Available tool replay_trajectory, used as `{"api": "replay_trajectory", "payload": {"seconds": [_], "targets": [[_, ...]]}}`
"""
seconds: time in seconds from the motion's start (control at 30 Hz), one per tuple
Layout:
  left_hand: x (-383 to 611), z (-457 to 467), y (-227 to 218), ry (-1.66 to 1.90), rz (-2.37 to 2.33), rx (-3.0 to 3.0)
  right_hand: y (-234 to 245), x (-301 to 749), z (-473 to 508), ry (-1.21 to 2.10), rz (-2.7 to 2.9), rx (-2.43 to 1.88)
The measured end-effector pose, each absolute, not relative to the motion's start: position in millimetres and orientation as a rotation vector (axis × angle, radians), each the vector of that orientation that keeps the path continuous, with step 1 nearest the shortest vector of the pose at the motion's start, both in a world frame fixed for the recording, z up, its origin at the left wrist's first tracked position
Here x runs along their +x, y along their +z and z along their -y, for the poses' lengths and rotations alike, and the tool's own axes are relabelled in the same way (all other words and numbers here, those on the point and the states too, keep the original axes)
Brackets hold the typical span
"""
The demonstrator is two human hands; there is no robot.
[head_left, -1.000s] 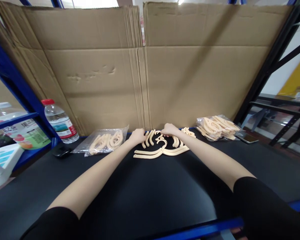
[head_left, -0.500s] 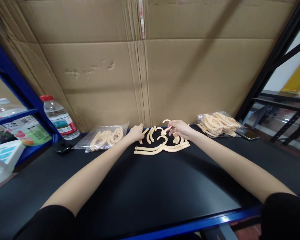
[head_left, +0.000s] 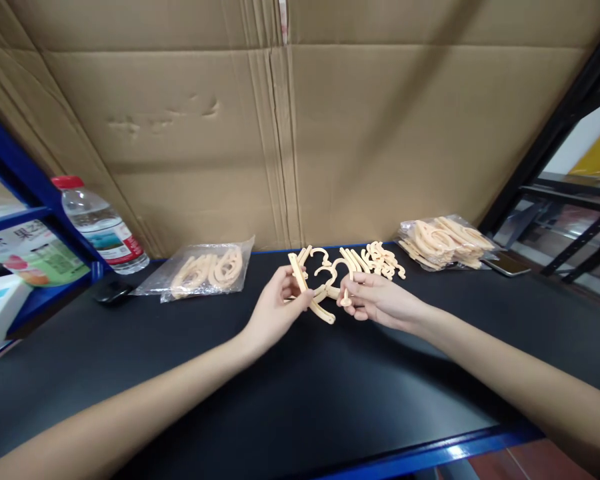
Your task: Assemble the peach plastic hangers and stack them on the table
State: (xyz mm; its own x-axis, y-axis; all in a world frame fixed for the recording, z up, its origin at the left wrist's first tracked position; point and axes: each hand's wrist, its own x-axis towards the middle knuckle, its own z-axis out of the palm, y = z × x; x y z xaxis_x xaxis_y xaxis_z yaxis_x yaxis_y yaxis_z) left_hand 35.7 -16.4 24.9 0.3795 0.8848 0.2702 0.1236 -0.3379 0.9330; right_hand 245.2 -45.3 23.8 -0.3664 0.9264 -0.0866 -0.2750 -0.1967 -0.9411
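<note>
Beige plastic hanger parts lie loose in a pile (head_left: 375,259) at the back of the black table (head_left: 290,393). My left hand (head_left: 275,308) is closed on a curved beige hanger arm (head_left: 310,297), lifted just above the table. My right hand (head_left: 375,300) pinches a small beige hook piece (head_left: 341,277) right beside that arm. The two pieces are close together between my hands; whether they touch I cannot tell.
A clear bag of beige hanger parts (head_left: 203,272) lies at the left, another bag (head_left: 443,241) at the right with a phone (head_left: 507,265) beside it. A water bottle (head_left: 97,223) and a small black object (head_left: 111,292) stand far left. Cardboard (head_left: 280,133) walls the back.
Both hands have pulled back from the pile toward me, each lifting a beige piece. The camera has tilted down and moved closer.
</note>
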Motion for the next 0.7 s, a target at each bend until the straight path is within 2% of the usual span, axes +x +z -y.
{"api": "replay_trajectory", "payload": {"seconds": [0.17,0.37,0.7], "targets": [[36,36,4,1.142,-0.699,1.557,21,243,49,1.610,1.176,-0.946],[32,39,3,1.151,-0.625,1.592,16,250,46,1.477,1.215,-1.029],[33,38,3,1.154,-0.698,1.560,13,246,49,1.747,1.133,-1.009]]}}
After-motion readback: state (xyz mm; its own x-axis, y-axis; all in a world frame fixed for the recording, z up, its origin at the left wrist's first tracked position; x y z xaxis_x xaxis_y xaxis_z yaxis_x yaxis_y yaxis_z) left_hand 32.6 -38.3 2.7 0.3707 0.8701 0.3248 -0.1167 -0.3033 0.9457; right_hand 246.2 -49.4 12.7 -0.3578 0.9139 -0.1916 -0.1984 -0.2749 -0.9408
